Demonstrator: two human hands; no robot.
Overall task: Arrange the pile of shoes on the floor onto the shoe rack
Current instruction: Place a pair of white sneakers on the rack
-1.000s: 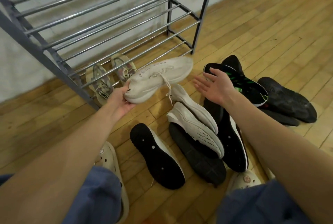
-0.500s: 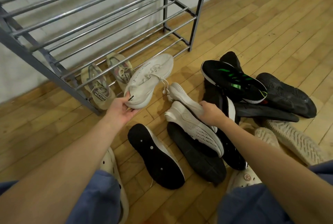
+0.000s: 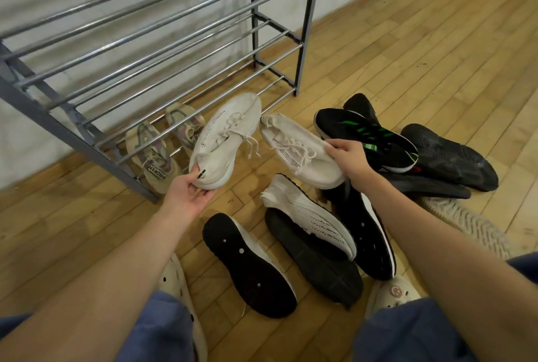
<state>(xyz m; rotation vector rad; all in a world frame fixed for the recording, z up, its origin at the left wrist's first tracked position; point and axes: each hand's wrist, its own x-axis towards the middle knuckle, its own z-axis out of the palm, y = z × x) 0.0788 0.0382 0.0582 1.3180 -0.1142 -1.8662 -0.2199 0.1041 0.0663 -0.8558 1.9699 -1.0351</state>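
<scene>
My left hand (image 3: 187, 197) grips the heel of a white laced sneaker (image 3: 225, 140), held above the floor with its toe pointing at the metal shoe rack (image 3: 163, 41). My right hand (image 3: 350, 159) holds the matching white sneaker (image 3: 297, 152) by its heel side, lifted beside the first. A beige pair (image 3: 163, 147) sits on the rack's lowest tier at the left. The pile on the floor holds a white knit shoe (image 3: 311, 219), upturned black soles (image 3: 247, 265), and a black sneaker with green stripes (image 3: 366, 137).
More black shoes (image 3: 448, 154) lie at the right of the pile, and a pale treaded sole (image 3: 465, 221) lies behind my right arm. I wear cream clogs (image 3: 393, 293) on a wooden floor. The rack stands against a white wall.
My right hand reached down into the pile, took the second white sneaker and lifted it beside the first. My left hand kept its sneaker, turning its toe toward the rack.
</scene>
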